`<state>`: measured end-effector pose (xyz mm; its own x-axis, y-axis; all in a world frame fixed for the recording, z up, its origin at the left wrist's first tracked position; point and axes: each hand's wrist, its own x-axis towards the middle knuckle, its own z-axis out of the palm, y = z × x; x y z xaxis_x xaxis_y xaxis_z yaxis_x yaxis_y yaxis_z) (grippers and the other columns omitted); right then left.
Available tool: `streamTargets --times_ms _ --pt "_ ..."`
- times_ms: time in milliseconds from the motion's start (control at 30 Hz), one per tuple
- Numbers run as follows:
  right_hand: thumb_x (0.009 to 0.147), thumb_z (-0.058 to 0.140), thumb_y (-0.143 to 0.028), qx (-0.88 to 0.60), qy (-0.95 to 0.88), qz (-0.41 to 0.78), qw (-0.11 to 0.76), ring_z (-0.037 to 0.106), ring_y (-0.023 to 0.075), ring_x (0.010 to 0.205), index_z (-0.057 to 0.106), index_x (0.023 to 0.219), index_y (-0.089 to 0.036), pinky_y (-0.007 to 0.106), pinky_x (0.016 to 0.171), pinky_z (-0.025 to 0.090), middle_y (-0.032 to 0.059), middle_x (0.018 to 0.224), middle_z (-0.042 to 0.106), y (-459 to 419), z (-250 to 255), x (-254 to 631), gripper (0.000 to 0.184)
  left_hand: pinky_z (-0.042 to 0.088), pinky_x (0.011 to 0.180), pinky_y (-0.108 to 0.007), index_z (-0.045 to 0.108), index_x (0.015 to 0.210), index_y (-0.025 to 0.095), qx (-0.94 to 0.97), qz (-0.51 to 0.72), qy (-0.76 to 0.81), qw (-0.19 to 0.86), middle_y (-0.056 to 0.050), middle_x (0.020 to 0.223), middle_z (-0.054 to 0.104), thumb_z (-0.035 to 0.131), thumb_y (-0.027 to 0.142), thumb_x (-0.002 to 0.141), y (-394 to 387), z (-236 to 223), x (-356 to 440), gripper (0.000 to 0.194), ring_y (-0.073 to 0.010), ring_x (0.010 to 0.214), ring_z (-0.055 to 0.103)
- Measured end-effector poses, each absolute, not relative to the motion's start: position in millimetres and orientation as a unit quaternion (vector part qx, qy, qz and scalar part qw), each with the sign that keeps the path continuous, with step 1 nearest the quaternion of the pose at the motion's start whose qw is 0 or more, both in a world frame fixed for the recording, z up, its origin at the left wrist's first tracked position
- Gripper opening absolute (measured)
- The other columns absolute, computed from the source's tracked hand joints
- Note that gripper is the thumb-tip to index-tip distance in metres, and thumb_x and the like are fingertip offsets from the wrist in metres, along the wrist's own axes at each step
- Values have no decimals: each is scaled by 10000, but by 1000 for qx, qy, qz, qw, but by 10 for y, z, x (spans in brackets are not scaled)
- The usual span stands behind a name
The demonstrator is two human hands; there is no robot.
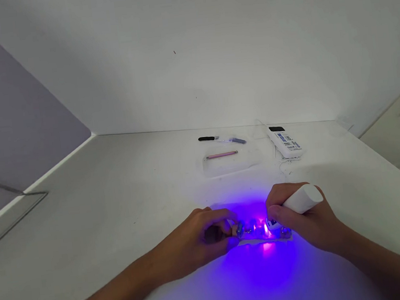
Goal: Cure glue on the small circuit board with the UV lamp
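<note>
My right hand [303, 217] is closed round a white handheld UV lamp [303, 199], tilted with its lower end close over a narrow strip [284, 237]. Violet-blue light from the lamp floods the strip and the tabletop about it. Small shiny pieces [245, 229] stand in a row along the strip; the glare hides what kind they are. At the strip's left end, my left hand [213, 233] grips with thumb and fingers, one on either side.
Farther back on the white table [103, 219] lie a pink pen-like stick [222, 154] on a clear sheet, a black-handled tool [206, 138], a grey-tipped piece [238, 141] and a white power bank-like box [286, 142] with a thin cable. A bent metal wire [33, 193] sticks out at left.
</note>
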<state>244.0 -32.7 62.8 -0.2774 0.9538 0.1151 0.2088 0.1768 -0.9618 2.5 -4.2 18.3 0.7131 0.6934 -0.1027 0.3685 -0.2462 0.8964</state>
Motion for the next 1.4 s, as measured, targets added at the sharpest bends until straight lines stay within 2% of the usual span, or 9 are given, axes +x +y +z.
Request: streamTargets --times_ms 233,333,467,667,867,1000,1133,1267,1400 --pt "804 621 -157 -432 -623 497 421 473 94 516 639 630 -180 206 449 375 -20 610 573 -321 605 2458 177 331 542 -198 692 961 183 782 154 350 492 33 740 551 646 258 905 -53 177 10 104 -96 588 420" --pt "777 607 -134 -404 -614 515 441 444 82 492 666 635 -179 195 421 342 -9 639 606 -307 599 2485 160 340 547 -199 711 1032 187 787 160 353 480 25 755 572 635 250 910 -54 154 4 157 -97 592 433" --pt "753 606 -119 -370 -588 548 467 438 86 489 680 668 -189 187 388 296 2 666 646 -291 575 2528 132 345 549 -203 719 1069 183 792 160 339 483 4 773 615 648 330 935 -52 122 -7 211 -107 610 454" --pt "798 611 -153 -400 -601 523 454 400 76 463 692 660 -183 205 403 307 -7 649 617 -290 571 2524 162 334 536 -194 707 980 174 788 166 339 485 23 727 593 640 296 933 -52 146 7 147 -96 582 435" --pt "735 599 -117 -375 -591 540 467 489 101 527 682 658 -189 197 415 312 2 652 639 -297 597 2512 134 333 539 -197 720 1044 183 791 167 339 481 14 747 598 652 313 928 -44 125 8 188 -103 596 440" --pt "726 595 -119 -345 -576 556 489 477 101 524 675 694 -195 198 410 298 2 659 646 -285 582 2527 114 342 550 -203 715 1088 186 795 160 340 477 7 768 618 649 323 935 -43 107 -2 215 -110 611 460" --pt "759 594 -129 -389 -598 522 469 433 83 502 669 676 -188 193 421 301 -13 641 622 -286 584 2510 126 337 543 -199 692 993 175 791 166 337 483 26 739 589 642 284 926 -44 116 5 137 -99 591 444" --pt "821 631 -185 -451 -627 482 414 462 90 526 642 646 -183 201 468 368 -26 604 570 -303 592 2465 175 331 538 -195 623 840 167 789 158 347 482 46 701 547 655 261 903 -46 136 12 117 -89 574 427" --pt "833 668 -264 -471 -630 473 396 485 109 548 618 633 -188 217 477 396 -18 610 561 -307 579 2443 219 336 538 -196 625 856 177 784 150 349 490 45 711 556 645 268 909 -48 144 1 107 -93 580 425"
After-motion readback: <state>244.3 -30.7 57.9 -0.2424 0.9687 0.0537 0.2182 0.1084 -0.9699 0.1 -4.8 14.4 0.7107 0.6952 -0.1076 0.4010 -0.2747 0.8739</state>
